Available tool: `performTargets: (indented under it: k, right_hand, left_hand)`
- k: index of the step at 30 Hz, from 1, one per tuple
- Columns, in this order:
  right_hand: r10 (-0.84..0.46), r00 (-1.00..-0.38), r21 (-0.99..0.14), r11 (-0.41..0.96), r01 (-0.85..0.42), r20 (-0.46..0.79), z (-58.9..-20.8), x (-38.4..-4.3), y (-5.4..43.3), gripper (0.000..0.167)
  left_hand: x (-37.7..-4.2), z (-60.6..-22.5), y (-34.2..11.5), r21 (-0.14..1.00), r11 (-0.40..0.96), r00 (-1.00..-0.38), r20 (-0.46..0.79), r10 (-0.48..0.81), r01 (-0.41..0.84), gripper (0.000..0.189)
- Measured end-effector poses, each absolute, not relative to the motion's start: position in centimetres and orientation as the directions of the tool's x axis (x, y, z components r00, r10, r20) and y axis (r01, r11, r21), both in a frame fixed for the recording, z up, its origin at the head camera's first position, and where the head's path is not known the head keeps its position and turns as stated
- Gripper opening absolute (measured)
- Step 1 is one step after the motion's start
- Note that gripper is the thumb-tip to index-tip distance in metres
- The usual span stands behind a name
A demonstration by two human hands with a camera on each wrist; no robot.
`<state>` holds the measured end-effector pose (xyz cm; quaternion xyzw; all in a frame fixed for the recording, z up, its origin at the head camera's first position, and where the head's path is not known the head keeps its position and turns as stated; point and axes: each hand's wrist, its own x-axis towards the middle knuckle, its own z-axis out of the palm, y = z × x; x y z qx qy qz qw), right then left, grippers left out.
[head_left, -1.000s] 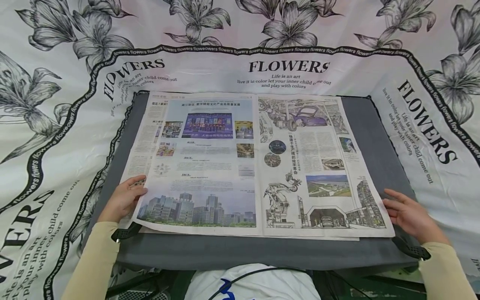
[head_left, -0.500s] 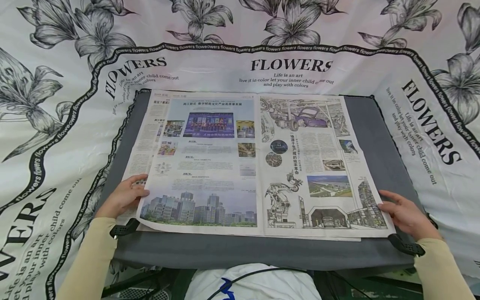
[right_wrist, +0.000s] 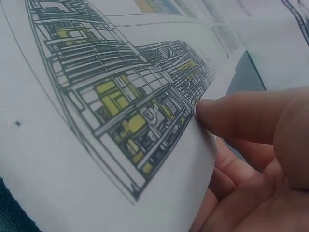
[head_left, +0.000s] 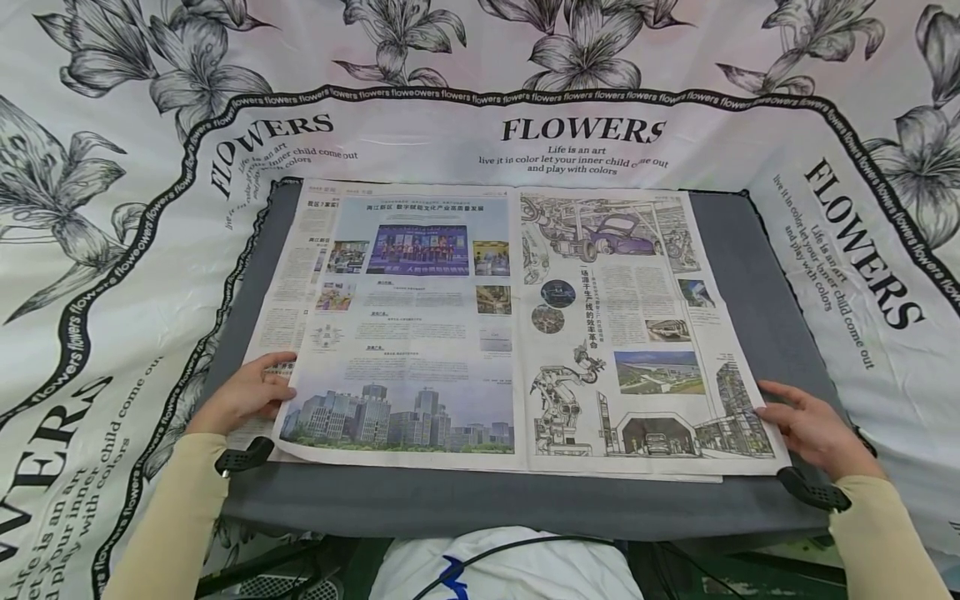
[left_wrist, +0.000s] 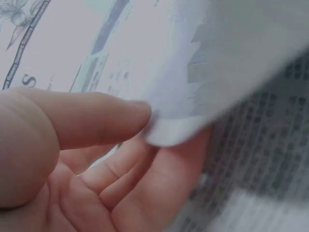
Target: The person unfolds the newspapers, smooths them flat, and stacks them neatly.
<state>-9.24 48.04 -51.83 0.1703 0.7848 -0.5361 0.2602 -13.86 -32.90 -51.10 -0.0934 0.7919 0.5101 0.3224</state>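
Note:
An open newspaper (head_left: 435, 333) lies spread before me, its left page showing a city skyline picture and its right page drawings of cars and machinery. At its left edge my left hand (head_left: 243, 393) pinches the upper page near the lower corner; in the left wrist view the thumb (left_wrist: 111, 118) is above the paper and the fingers are beneath. A further printed sheet sticks out under that edge. My right hand (head_left: 817, 427) pinches the right page's edge, its thumb (right_wrist: 241, 113) on the printed side and the other fingers partly hidden behind the paper.
Beneath the newspaper is a grey table cover (head_left: 510, 504). White fabric (head_left: 420, 133) printed with flowers and lettering surrounds the table at the back and sides. A black cable (head_left: 517, 543) crosses the white clothing at the near edge.
My right hand has shifted left and now pinches the newspaper's right edge. The left hand has stayed at the left edge, moving only slightly. The newspaper lies as before.

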Motion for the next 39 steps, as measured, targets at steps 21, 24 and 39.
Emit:
performTargets:
  k: [21, 24, 39]
  right_hand:
    - [0.029, -0.825, -0.717, 0.479, 0.507, -0.564, -51.6, -10.7, 47.4, 0.079]
    - [0.029, -0.83, -0.716, 0.49, 0.497, -0.557, -51.6, -11.0, 47.0, 0.078]
    - [0.009, -0.85, -0.733, 0.501, 0.46, -0.527, -51.2, -12.2, 42.6, 0.08]
  left_hand:
    - [-14.8, -50.9, -31.9, 0.69, 0.59, -0.83, -0.554, 0.058, -0.42, 0.076]
    - [-14.9, -50.9, -32.1, 0.682, 0.603, -0.842, -0.538, 0.031, -0.413, 0.076]
    - [-14.2, -51.3, -35.2, 0.61, 0.62, -0.837, -0.526, -0.148, -0.493, 0.075]
